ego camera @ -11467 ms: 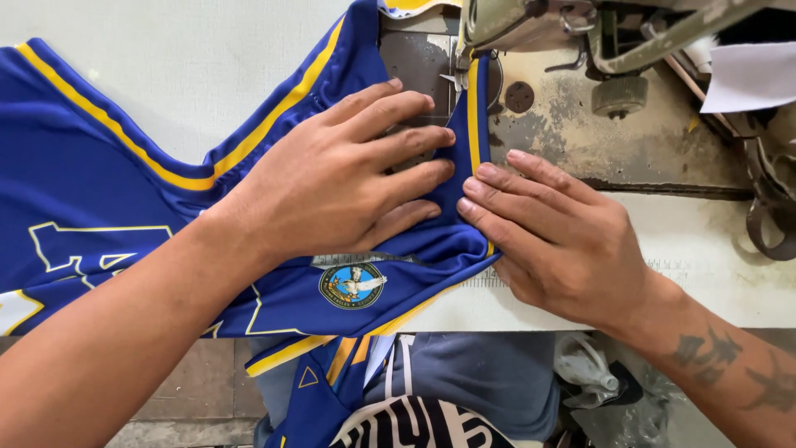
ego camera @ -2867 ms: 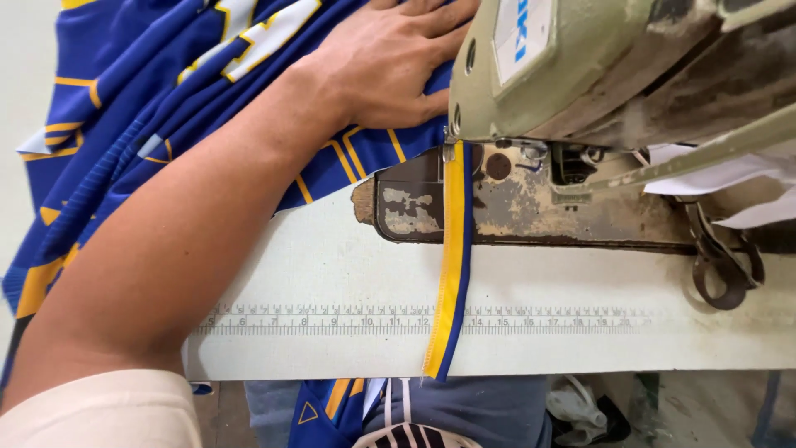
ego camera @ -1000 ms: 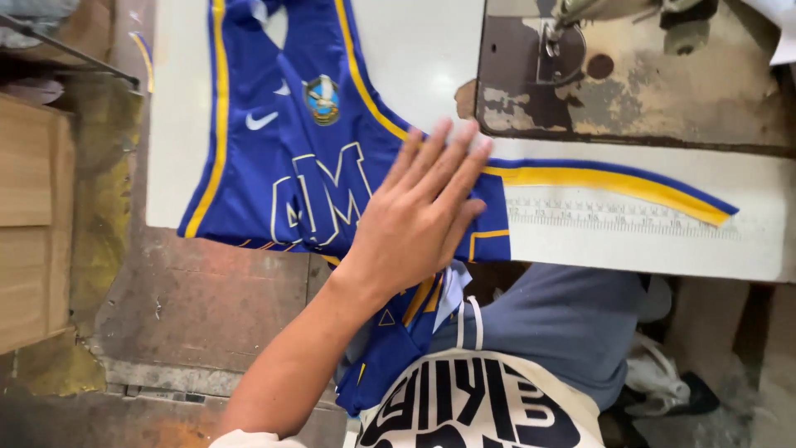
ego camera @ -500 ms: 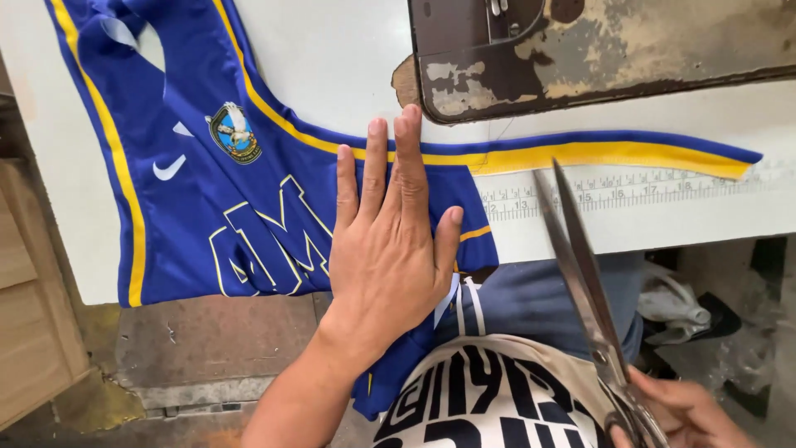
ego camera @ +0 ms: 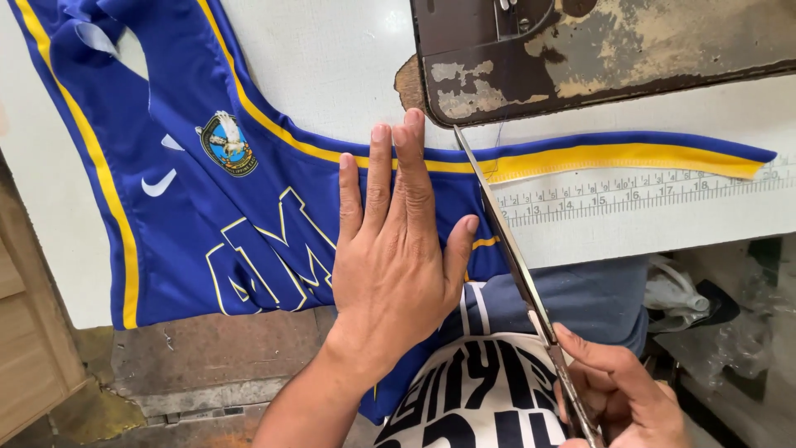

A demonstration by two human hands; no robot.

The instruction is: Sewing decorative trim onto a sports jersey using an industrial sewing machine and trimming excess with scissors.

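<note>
A blue sports jersey (ego camera: 207,216) with yellow trim lies spread on the white table. My left hand (ego camera: 398,249) presses flat on it near the armhole edge, fingers together. A long strip of blue and yellow binding (ego camera: 630,156) runs right from the jersey along a printed ruler. My right hand (ego camera: 622,398) holds long metal scissors (ego camera: 510,245) at the lower right. Their blades point up and left, and the tip reaches the binding just right of my left fingertips.
The worn metal bed of a sewing machine (ego camera: 597,50) fills the top right. The white table (ego camera: 332,66) ends near my lap, with the ruler (ego camera: 647,195) printed at its front edge. A wooden cabinet (ego camera: 25,365) stands at the lower left, with crumpled plastic (ego camera: 730,332) at the lower right.
The jersey came out from under the sewing machine and was laid flat under my left hand. My right hand brought scissors in; the blades have moved left to the binding.
</note>
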